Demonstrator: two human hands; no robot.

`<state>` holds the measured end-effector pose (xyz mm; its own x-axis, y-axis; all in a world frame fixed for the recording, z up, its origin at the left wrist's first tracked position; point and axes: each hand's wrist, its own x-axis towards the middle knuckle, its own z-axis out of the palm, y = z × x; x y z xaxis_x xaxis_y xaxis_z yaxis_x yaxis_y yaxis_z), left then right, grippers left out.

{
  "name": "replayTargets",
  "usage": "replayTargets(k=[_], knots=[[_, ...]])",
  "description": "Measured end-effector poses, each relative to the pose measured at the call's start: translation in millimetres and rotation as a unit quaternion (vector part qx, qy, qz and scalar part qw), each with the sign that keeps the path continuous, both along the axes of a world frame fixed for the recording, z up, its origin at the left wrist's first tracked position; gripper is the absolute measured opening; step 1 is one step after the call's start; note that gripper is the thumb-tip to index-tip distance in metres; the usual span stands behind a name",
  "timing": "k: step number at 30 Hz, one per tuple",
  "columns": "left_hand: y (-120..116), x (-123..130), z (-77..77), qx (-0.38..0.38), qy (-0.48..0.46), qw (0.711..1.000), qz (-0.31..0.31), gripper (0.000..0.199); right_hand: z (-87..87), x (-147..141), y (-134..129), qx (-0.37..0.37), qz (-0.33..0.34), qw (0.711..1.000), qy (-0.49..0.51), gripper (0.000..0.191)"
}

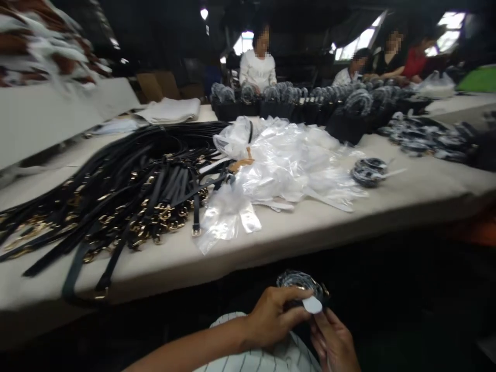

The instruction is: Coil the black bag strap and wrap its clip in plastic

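Low in the view, below the table edge, I hold a tightly coiled dark belt (300,285) wrapped in clear plastic. My left hand (271,318) comes in from the lower left, with its fingers curled over the coil. My right hand (333,342) sits just below and to the right, its fingertips against the underside of the coil. A white rounded tab (312,305) sticks out between my hands. Part of the coil is hidden behind my fingers.
A long cream table (271,243) stands ahead, bearing a heap of black belts with gold buckles (127,199), clear plastic bags (279,165), and a wrapped belt coil (369,172). Black boxes of coils (349,126) line its far side. Several co-workers (258,64) sit beyond.
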<state>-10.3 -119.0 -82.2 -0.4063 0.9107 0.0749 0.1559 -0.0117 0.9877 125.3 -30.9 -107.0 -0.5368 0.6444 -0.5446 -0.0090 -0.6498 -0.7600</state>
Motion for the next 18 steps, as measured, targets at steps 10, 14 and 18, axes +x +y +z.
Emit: replayTargets(k=[10, 14, 18], knots=[[12, 11, -27.9, -0.175, -0.174, 0.968, -0.041, 0.047, -7.7, 16, -6, 0.059, -0.048, 0.997, -0.022, 0.047], [11, 9, -25.1, -0.205, -0.106, 0.973, -0.022, 0.051, -4.0, 28, -16, 0.098, -0.031, 0.994, -0.039, 0.04], [10, 11, -23.4, -0.21, -0.097, 0.973, -0.013, 0.052, 5.9, 31, -27, 0.201, -0.043, 0.973, -0.101, 0.033]])
